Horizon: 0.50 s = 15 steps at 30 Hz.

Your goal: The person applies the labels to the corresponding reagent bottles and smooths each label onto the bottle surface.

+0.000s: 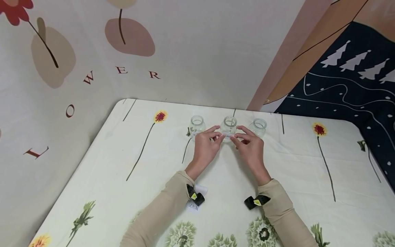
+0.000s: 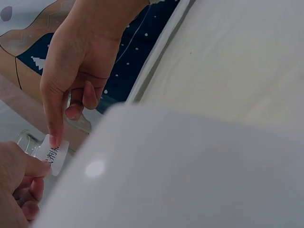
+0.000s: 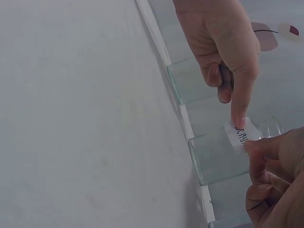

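Note:
Three clear glass jars stand in a row at the back of the table. At the middle jar [image 1: 229, 122], my left hand [image 1: 206, 145] and right hand [image 1: 251, 147] meet over a small white label [image 3: 237, 137] with dark handwritten characters. Each hand has a thumb tip at one end of the label, which lies across the jar's front. Index fingers reach along both sides of that jar. The left jar [image 1: 197, 121] is partly behind my left hand; the right jar [image 1: 258, 125] stands just past my right fingers.
A curled white paper piece [image 1: 201, 189] and a paper with handwritten characters [image 1: 192, 207] lie under my left wrist. A blurred white surface [image 2: 190, 166] fills much of the left wrist view. The flower-print tablecloth [image 1: 160, 164] runs back to a patterned curtain [image 1: 197, 79].

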### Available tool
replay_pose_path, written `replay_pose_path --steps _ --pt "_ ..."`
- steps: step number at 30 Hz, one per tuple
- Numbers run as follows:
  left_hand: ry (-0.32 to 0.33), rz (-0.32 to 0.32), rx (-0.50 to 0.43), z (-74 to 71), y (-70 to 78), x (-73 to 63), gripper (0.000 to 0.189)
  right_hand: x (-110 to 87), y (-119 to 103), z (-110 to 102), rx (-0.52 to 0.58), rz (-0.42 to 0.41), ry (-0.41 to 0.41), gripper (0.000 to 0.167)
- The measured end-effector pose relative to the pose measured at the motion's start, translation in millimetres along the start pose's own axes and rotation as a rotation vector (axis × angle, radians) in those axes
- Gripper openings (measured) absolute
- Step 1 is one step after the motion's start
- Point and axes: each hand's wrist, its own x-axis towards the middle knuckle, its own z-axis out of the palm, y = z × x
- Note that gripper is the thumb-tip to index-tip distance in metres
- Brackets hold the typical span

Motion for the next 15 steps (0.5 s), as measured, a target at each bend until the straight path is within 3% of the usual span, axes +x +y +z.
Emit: replay_pose_path --steps 15 --pt "0.017 -0.014 -0.040 2.5 -3.2 0.2 0.008 1.4 1.2 -0.2 -0.003 0.006 -0.004 0.014"
